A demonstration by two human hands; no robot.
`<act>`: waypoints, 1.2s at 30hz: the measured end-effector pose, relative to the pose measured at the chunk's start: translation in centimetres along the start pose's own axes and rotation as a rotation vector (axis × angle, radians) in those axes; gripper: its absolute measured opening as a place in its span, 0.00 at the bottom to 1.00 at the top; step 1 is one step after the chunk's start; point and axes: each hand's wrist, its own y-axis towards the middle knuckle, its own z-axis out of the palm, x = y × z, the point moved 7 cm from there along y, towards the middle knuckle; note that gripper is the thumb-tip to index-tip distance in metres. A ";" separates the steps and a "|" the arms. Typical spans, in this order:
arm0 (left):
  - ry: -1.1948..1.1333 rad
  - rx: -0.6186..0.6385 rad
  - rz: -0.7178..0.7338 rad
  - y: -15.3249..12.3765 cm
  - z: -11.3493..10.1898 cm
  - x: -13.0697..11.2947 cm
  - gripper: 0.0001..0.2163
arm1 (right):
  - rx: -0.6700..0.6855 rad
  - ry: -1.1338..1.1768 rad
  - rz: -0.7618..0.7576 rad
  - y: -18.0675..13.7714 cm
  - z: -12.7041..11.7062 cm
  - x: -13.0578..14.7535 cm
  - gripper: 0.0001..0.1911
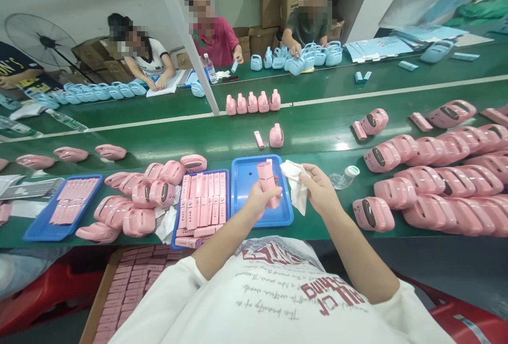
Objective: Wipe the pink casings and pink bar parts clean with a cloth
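Nearest, below the bench edge, a cardboard box (97, 301) is filled with pink sticks (130, 280). Above it, the left hand (260, 201) is wrapped around a pink piece (265, 174), holding it upright over an open blue tray (243, 174); whether that is one piece or several stacked together is hard to tell at this size. The right hand (317, 182) pinches a white cloth (296, 180) just beside it, the cloth hanging from the fingertips. The step in hand looks like wiping, and bringing cloth to piece would call for a steady left grip and a clean fold of fabric turned towards the surface

To the left, another blue tray (227, 190) carries rows of similar sticks, with a pile of pink housings (115, 209) beyond its far side. To the right stand a clear bottle (344, 178) and ranks of more housings (395, 190)

Farther out, a small pink stick (259, 139) and a single housing (277, 136) sit on the green bench (325, 137), before a row of five (252, 102). At the back, co-workers (309, 29) sit behind light blue housings (333, 53)
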 end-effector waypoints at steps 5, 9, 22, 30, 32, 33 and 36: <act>0.076 -0.054 0.140 0.4 0.1 -1.6 0.18 | 0.011 -0.284 -0.272 -1.6 1.8 2.3 0.16; 0.114 -0.090 0.166 0.0 -0.1 -2.6 0.15 | 0.042 -0.300 -0.309 -2.5 2.5 2.4 0.21; 0.038 0.313 -0.139 -2.6 1.6 -3.6 0.11 | 0.217 0.131 0.229 -2.3 1.0 0.8 0.22; -0.076 0.324 -0.126 -3.0 1.9 -4.3 0.12 | 0.561 0.181 0.269 -7.2 5.1 1.4 0.49; -0.075 0.321 -0.114 -2.9 1.8 -4.5 0.13 | 0.564 0.216 0.263 -7.5 5.3 1.5 0.46; -0.089 0.319 -0.117 -2.9 1.7 -4.5 0.14 | 0.552 0.212 0.283 -7.6 5.3 1.3 0.39; -0.212 0.354 -0.146 -2.6 1.8 -4.5 0.19 | 0.457 0.220 0.362 -7.2 4.7 0.7 0.19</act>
